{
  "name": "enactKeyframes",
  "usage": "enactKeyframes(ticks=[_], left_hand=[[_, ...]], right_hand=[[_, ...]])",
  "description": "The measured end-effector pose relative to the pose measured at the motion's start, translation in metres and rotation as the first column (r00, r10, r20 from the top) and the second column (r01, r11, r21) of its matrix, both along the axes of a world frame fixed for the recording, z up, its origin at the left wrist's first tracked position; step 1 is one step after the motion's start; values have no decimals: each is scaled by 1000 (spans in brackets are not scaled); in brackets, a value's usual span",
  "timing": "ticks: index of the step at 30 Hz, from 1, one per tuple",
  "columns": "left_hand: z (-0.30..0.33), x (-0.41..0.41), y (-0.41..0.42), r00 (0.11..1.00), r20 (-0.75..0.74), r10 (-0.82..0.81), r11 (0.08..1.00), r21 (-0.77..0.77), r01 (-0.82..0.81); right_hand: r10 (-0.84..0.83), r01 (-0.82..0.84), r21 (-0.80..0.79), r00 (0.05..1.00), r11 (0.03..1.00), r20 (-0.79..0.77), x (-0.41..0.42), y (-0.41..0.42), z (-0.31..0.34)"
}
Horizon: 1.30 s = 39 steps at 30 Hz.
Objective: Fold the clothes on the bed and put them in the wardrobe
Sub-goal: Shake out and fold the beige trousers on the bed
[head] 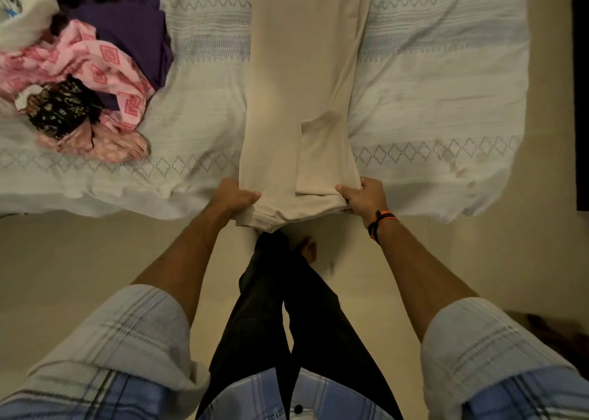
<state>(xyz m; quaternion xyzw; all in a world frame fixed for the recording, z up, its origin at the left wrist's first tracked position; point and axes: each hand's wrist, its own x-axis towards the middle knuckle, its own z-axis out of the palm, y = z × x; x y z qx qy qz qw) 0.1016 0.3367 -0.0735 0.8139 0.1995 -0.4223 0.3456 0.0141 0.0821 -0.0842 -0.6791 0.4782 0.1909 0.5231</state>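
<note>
Beige trousers (pixel 299 78) lie stretched lengthwise across the bed (pixel 430 94), running from the far edge to the near edge, legs laid one over the other. My left hand (pixel 234 196) grips the near end of the trousers at its left corner. My right hand (pixel 366 195), with a dark and orange wristband, pinches the right corner of the same end. That end hangs slightly over the bed's near edge. A pile of unfolded clothes (pixel 92 65) sits at the left of the bed.
The pile holds a purple garment (pixel 134 24), a pink patterned one (pixel 105 59), a black floral one (pixel 60 107) and something white (pixel 22 8). The bed has a white patterned sheet. I stand on a beige floor (pixel 79 260). A dark object (pixel 581 85) is at the right edge.
</note>
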Motion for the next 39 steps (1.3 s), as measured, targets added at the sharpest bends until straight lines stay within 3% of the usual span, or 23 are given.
enactKeyframes(ticks=[12,19,29,39], left_hand=[[-17,-20,8,997,-51,-52,998,-39,50],[2,-11,11,998,-9,-69,994,-81,68],[70,46,-21,995,93,-34,994,-96,43],[88,157,-64,987,140,-81,985,-138,101]], right_hand=[[141,-144,-21,984,989,-109,-14,6,-14],[124,-126,-2,983,992,-134,-7,4,12],[116,-112,-48,989,993,88,49,-1,79],[116,-103,-96,984,990,134,157,-23,103]])
